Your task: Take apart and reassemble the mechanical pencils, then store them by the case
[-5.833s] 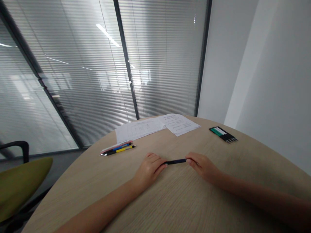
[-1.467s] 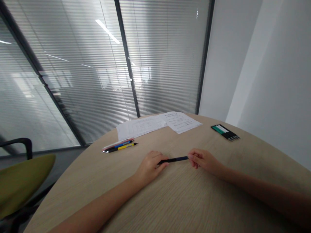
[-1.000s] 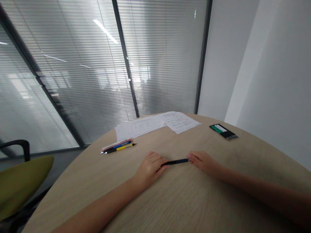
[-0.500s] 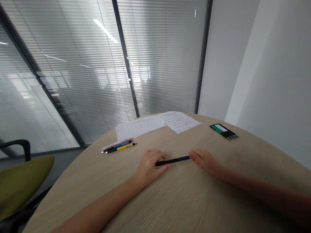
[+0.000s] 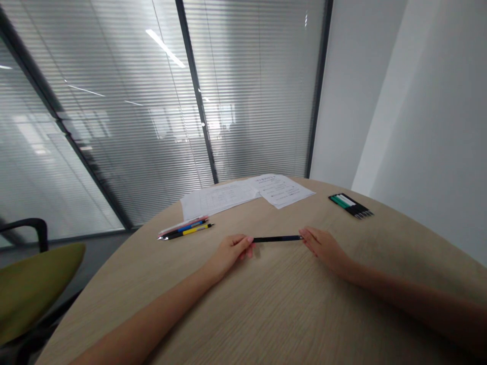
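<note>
A slim black pen (image 5: pixel 277 239) stretches nearly level between my two hands, above the middle of the table. Its left end is pinched between the thumb and fingers of my left hand (image 5: pixel 230 253). The fingertips of my right hand (image 5: pixel 323 248) close on the other end, covering the tip. To the left of my left hand lies a small group of pens (image 5: pixel 186 228) with yellow, blue and pink-red barrels.
Printed paper sheets (image 5: pixel 218 199) lie along the far edge of the round wooden table (image 5: pixel 243 314). A pack of black pens with a green-and-white label (image 5: pixel 350 205) rests at the right. An olive chair (image 5: pixel 38 284) stands at the left, beyond the table edge.
My left hand has gone from a loose, spread hold to a pinch on the pen's left end. The pen has risen on that side and is now nearly level; my right hand moved slightly.
</note>
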`<state>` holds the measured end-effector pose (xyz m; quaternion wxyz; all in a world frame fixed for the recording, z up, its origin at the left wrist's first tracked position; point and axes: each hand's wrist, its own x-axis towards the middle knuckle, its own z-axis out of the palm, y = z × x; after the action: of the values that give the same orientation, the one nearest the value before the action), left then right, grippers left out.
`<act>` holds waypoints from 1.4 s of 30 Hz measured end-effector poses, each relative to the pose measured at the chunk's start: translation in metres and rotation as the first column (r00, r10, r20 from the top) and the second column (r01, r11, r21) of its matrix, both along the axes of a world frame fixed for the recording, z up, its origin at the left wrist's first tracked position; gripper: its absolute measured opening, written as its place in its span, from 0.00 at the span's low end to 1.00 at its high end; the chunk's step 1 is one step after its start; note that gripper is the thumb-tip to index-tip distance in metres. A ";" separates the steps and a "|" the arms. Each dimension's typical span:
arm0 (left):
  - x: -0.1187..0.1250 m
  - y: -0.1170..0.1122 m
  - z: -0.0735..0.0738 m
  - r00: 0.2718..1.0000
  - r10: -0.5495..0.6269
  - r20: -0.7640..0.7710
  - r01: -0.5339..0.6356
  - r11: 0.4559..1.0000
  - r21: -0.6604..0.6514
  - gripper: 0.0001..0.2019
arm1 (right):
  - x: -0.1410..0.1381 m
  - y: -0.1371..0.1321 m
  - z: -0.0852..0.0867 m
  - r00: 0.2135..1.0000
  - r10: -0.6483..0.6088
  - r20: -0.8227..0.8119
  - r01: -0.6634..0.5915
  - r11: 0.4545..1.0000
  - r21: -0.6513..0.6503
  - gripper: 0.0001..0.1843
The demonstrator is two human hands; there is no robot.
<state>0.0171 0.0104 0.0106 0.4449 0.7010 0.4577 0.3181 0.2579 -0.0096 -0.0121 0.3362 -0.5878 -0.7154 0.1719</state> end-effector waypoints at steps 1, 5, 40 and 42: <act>0.000 0.000 0.001 1.000 -0.002 0.008 0.002 1.000 -0.005 0.19 | 0.000 0.000 0.000 1.000 -0.001 0.004 0.001 1.000 0.000 0.20; -0.001 -0.001 0.003 1.000 -0.019 0.012 0.019 1.000 -0.010 0.18 | 0.001 0.001 -0.001 0.999 -0.005 0.039 0.005 1.000 0.017 0.19; -0.009 0.002 0.006 0.983 -0.087 0.163 0.114 0.980 -0.165 0.16 | 0.009 0.002 0.000 0.975 0.213 0.058 -0.218 0.967 0.129 0.12; -0.010 0.003 0.006 0.982 -0.079 0.172 0.108 0.980 -0.168 0.15 | 0.008 0.001 0.001 0.976 0.207 0.062 -0.214 0.968 0.128 0.11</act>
<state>0.0071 0.0132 0.0171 0.5560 0.6509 0.4124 0.3117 0.2659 -0.0084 -0.0108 0.3375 -0.4886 -0.7916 0.1442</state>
